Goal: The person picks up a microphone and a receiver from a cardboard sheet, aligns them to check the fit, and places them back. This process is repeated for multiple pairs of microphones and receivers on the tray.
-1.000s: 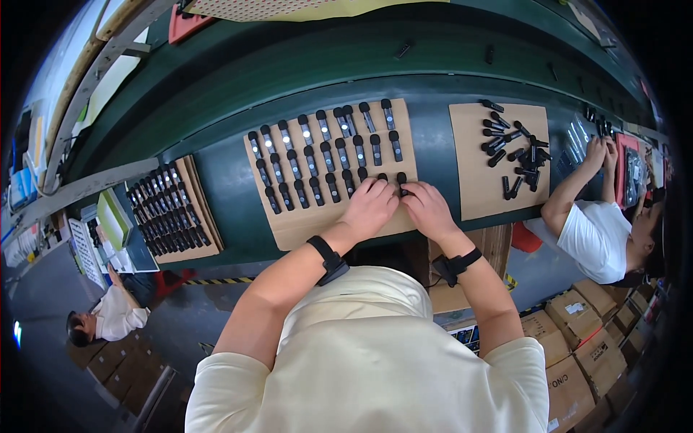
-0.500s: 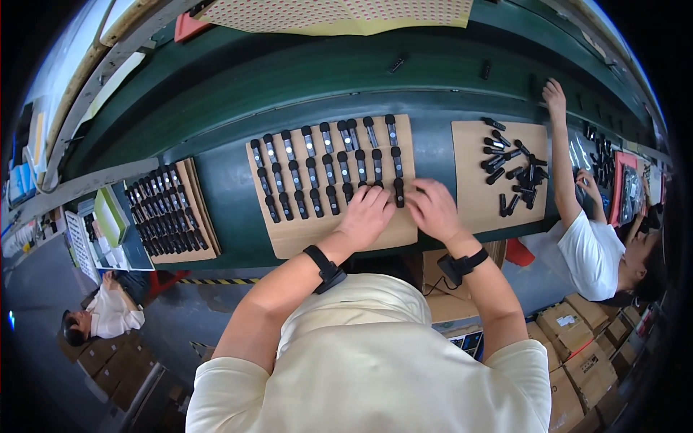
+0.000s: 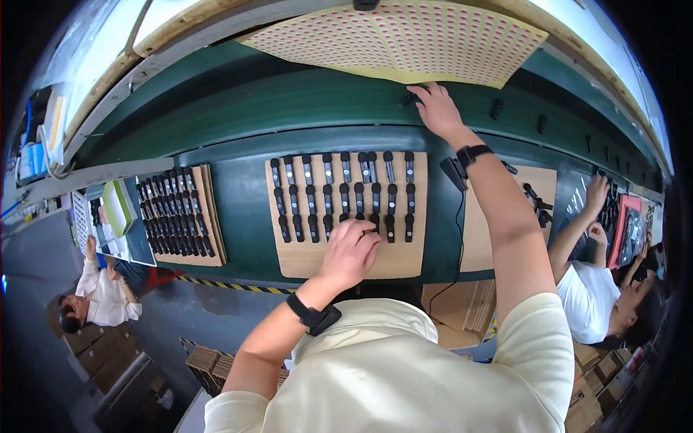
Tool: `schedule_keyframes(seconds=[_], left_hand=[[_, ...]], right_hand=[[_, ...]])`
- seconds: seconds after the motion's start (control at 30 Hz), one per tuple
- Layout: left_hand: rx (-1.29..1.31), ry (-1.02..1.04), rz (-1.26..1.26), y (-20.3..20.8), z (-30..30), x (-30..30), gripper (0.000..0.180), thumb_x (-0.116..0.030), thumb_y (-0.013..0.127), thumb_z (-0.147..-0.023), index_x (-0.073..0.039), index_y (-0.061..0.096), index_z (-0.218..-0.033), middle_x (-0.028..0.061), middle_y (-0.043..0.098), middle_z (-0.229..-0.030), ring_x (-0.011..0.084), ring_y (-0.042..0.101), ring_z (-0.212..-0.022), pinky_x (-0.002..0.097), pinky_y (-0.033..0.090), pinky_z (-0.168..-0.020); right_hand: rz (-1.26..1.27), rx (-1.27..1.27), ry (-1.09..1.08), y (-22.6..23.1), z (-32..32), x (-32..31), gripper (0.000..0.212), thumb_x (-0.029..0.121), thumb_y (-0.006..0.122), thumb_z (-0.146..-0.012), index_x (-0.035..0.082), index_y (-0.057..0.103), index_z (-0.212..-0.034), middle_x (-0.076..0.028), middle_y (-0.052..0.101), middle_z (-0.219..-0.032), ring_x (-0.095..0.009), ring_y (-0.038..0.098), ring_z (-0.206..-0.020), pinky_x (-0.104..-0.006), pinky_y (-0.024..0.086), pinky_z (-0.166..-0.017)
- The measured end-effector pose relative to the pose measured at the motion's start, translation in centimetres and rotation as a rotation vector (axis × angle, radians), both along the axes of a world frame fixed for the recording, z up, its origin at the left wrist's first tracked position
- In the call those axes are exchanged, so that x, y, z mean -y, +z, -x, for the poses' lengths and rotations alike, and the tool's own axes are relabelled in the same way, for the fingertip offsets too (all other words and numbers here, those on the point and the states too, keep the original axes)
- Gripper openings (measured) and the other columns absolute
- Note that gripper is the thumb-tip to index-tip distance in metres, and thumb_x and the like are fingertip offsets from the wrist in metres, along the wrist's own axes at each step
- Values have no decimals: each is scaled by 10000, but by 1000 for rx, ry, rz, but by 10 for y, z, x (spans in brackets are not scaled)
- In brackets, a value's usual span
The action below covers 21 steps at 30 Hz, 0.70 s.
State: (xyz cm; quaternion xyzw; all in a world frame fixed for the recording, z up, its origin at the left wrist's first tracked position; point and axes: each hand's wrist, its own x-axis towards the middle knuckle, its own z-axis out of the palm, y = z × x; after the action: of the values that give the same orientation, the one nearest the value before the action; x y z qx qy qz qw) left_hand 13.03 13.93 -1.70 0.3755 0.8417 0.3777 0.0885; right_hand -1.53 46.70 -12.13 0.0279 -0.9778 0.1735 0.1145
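Your left hand [image 3: 351, 252] is positioned palm down over the front row of the central cardboard sheet [image 3: 310, 261]. Its fingers are bent and the fingertips are at a black foam-headed microphone [image 3: 375, 219] in that row; whether they grip it cannot be told, because the hand covers part of the contact.

Your right arm is extended across the workbench [image 3: 245, 202] to the green conveyor belt [image 3: 289, 97]. The right hand [image 3: 435, 107] has its thumb and forefinger at a small black belt microphone [image 3: 408, 99], which lies on the belt just below the edge of the yellow label sheet [image 3: 404, 40]. Whether the fingers have closed on it cannot be told.

On the central sheet, the microphones are set out in three rows, foam heads toward the belt; two units in the far row stand close together. A cardboard stack [image 3: 215, 209] to your left carries further rows. The cardboard sheet to your right [image 3: 478, 238] bears loose microphones [image 3: 538, 206], partly hidden by your right forearm.

A black wristband is fitted on each wrist, left [image 3: 314, 315] and right; a thin cable [image 3: 460, 238] hangs beside the right one. To your right, a co-worker [image 3: 585, 299] in white reaches over the bench near a red tray [image 3: 624, 231].
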Motion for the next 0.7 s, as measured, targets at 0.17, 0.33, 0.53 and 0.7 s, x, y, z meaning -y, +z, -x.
schedule_keyframes(seconds=[0.17, 0.33, 0.53, 0.7], left_hand=[[-49, 129, -9, 18, 10, 19, 204, 4, 715, -739, -61, 647, -920, 102, 604, -1074, 334, 551, -1003, 427, 456, -861], [-28, 216, -61, 38, 19, 29, 206, 32, 688, -742, -46, 644, -928, 108, 615, -1070, 328, 553, -990, 418, 462, -851], [54, 237, -172, 65, 36, 34, 181, 27, 677, -773, -23, 638, -943, 120, 636, -1069, 291, 590, -1001, 382, 465, -891], [342, 203, -397, 98, 39, 26, 195, -6, 682, -819, -15, 648, -1011, 100, 653, -1079, 215, 608, -1006, 344, 472, -893]], right_hand=[[30, 159, -50, -19, 29, -13, 330, 87, 665, -838, 101, 601, -1162, -100, 587, -1158, -294, 555, -1082, -397, 472, -945], [603, 351, -121, 21, 5, 4, 242, 95, 648, -898, 20, 596, -1122, -92, 660, -964, -200, 642, -871, -322, 512, -786], [1185, 382, -110, 110, -84, 52, 207, 115, 606, -948, -20, 606, -1105, -41, 664, -929, -88, 611, -849, -245, 500, -774], [1326, 318, -91, 183, -163, 105, 199, 75, 618, -929, -9, 620, -1110, -46, 662, -964, -115, 619, -876, -251, 495, -810]])
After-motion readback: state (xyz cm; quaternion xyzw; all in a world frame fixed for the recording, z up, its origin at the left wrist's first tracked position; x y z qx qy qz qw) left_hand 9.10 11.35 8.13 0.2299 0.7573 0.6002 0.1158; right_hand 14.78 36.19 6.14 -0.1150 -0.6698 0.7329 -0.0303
